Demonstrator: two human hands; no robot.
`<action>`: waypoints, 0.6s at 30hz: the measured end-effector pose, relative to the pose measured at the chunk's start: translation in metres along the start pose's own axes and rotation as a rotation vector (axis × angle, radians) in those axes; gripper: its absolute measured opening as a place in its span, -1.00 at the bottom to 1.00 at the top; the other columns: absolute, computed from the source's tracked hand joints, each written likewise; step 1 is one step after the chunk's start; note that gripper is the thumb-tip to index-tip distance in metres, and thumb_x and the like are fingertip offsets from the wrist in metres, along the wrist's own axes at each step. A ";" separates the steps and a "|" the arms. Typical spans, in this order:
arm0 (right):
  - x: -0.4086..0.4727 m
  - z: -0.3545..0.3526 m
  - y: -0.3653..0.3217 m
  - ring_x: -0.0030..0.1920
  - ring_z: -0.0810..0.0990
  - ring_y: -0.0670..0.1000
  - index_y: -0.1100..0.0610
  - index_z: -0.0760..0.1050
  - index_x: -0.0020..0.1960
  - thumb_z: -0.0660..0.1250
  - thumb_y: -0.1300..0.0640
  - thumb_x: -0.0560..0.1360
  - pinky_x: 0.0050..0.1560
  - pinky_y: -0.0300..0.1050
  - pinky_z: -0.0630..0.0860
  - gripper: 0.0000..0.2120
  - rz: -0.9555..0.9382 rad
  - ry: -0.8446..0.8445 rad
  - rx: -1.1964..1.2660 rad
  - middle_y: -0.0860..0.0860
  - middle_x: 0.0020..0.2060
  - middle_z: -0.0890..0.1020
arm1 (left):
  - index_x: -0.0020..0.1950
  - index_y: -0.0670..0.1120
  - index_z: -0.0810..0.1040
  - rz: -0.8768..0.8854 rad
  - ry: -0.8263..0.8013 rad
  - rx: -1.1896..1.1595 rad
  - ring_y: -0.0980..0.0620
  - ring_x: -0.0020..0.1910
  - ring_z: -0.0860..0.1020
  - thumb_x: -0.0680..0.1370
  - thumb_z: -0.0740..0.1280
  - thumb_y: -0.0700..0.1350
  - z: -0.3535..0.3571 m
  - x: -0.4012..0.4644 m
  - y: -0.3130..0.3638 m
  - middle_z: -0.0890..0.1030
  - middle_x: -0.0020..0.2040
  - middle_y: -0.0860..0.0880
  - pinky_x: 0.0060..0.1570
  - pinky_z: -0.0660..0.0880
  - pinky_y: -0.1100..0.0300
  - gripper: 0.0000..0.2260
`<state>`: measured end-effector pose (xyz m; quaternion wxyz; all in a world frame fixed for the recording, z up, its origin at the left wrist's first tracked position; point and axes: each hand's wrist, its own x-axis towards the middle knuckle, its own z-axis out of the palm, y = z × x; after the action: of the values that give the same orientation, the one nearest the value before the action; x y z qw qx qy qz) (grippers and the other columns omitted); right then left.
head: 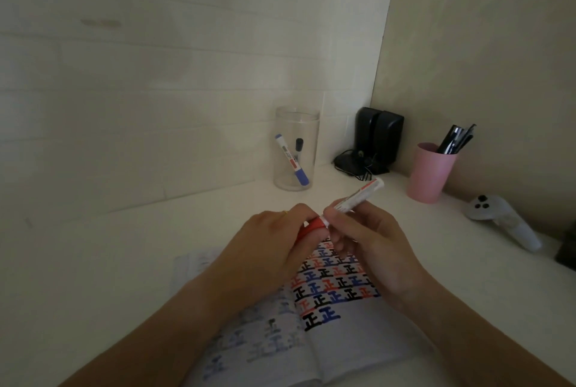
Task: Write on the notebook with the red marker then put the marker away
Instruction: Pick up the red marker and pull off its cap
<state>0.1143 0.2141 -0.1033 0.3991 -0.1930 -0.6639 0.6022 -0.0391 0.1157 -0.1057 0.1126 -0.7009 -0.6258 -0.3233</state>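
The red marker [358,196] has a white barrel and a red cap [313,226]. My right hand [371,249] grips the barrel, which points up and to the right. My left hand [265,249] is closed around the red cap at the marker's lower end. Both hands hover above the open notebook [343,333], whose right page carries rows of black, blue and red characters. Whether the cap is fully seated on the barrel is hidden by my fingers.
A clear jar [296,149] with a blue and a black marker stands behind the hands. A pink cup [430,173] of pens, black speakers [378,140] and a white controller [505,220] sit to the right. Walls close in behind and right.
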 end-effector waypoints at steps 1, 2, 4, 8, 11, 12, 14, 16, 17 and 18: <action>0.000 0.001 0.000 -0.36 0.53 0.02 0.30 0.63 -0.06 0.42 0.10 0.50 -0.33 -0.20 0.49 -0.76 -0.029 0.020 0.010 0.12 -0.37 0.61 | 0.08 0.01 0.47 -0.012 -0.010 -0.022 0.07 -0.32 0.55 0.64 0.09 0.16 0.000 0.001 0.003 0.63 -0.21 0.05 -0.26 0.46 0.22 -0.72; -0.001 0.002 0.000 -0.38 0.52 0.00 0.32 0.62 -0.06 0.40 0.11 0.51 -0.35 -0.21 0.48 -0.75 -0.051 0.035 0.020 0.11 -0.38 0.61 | 0.03 0.00 0.47 -0.021 -0.018 -0.062 0.06 -0.35 0.54 0.64 0.08 0.15 0.002 0.001 0.005 0.61 -0.25 0.04 -0.29 0.44 0.22 -0.71; -0.001 0.003 -0.001 -0.41 0.50 -0.01 0.36 0.60 -0.07 0.40 0.09 0.50 -0.35 -0.21 0.46 -0.71 -0.072 0.051 0.033 0.10 -0.41 0.59 | -0.06 -0.01 0.47 -0.057 -0.052 -0.153 0.03 -0.38 0.53 0.65 0.08 0.13 0.003 0.002 0.012 0.58 -0.31 0.00 -0.33 0.43 0.19 -0.70; -0.002 0.001 -0.003 -0.41 0.42 0.01 0.41 0.55 -0.05 0.39 0.03 0.47 -0.34 -0.18 0.41 -0.61 -0.050 0.017 0.090 0.11 -0.43 0.51 | -0.25 -0.06 0.42 -0.346 -0.256 -0.793 0.09 -0.54 0.27 0.66 0.08 0.11 -0.004 0.005 0.024 0.33 -0.47 0.08 -0.49 0.26 0.23 -0.62; -0.003 -0.001 -0.007 -0.42 0.42 -0.01 0.33 0.59 -0.04 0.36 0.06 0.49 -0.34 -0.21 0.42 -0.71 -0.033 -0.045 0.152 0.07 -0.46 0.50 | -0.29 -0.06 0.39 -0.503 -0.386 -1.310 0.08 -0.56 0.11 0.66 0.05 0.10 -0.012 0.007 0.028 0.19 -0.50 0.06 -0.48 0.09 0.17 -0.59; -0.003 -0.001 -0.008 -0.42 0.42 -0.02 0.32 0.59 -0.04 0.36 0.06 0.49 -0.34 -0.21 0.42 -0.71 -0.035 -0.054 0.153 0.06 -0.46 0.50 | -0.29 -0.06 0.38 -0.523 -0.394 -1.335 0.07 -0.56 0.11 0.67 0.05 0.10 -0.011 0.007 0.028 0.20 -0.51 0.06 -0.49 0.09 0.17 -0.59; -0.005 0.001 -0.008 -0.42 0.41 -0.02 0.34 0.58 -0.06 0.37 0.05 0.47 -0.35 -0.22 0.42 -0.68 -0.042 -0.037 0.123 0.08 -0.45 0.50 | -0.25 -0.06 0.38 -0.334 -0.296 -0.832 0.05 -0.56 0.22 0.68 0.01 0.09 -0.004 0.003 0.021 0.32 -0.48 0.02 -0.50 0.21 0.19 -0.61; -0.005 0.003 -0.007 -0.42 0.41 -0.01 0.37 0.59 -0.08 0.39 0.05 0.47 -0.37 -0.22 0.41 -0.66 -0.050 0.029 0.085 0.10 -0.44 0.51 | -0.12 -0.07 0.41 -0.129 -0.230 -0.136 0.04 -0.54 0.36 0.68 -0.11 0.12 -0.004 0.001 0.010 0.48 -0.40 -0.01 -0.49 0.38 0.15 -0.58; -0.005 0.005 -0.007 -0.43 0.41 -0.02 0.37 0.60 -0.09 0.40 0.06 0.49 -0.38 -0.22 0.41 -0.68 -0.050 0.069 0.080 0.10 -0.44 0.51 | -0.06 -0.07 0.41 -0.116 -0.237 0.038 0.05 -0.54 0.39 0.65 -0.21 0.18 -0.005 0.002 0.009 0.51 -0.38 -0.01 -0.47 0.44 0.12 -0.50; -0.004 0.007 -0.006 -0.43 0.41 -0.02 0.37 0.60 -0.10 0.40 0.09 0.51 -0.39 -0.23 0.40 -0.70 -0.048 0.104 0.078 0.10 -0.44 0.51 | -0.02 -0.07 0.39 -0.110 -0.218 0.122 0.06 -0.53 0.39 0.60 -0.29 0.23 -0.006 0.004 0.008 0.49 -0.37 0.02 -0.43 0.46 0.12 -0.44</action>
<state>0.1125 0.2053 -0.0985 0.4546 -0.1924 -0.6226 0.6072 -0.0337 0.1137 -0.0968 0.0683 -0.6882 -0.6904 -0.2124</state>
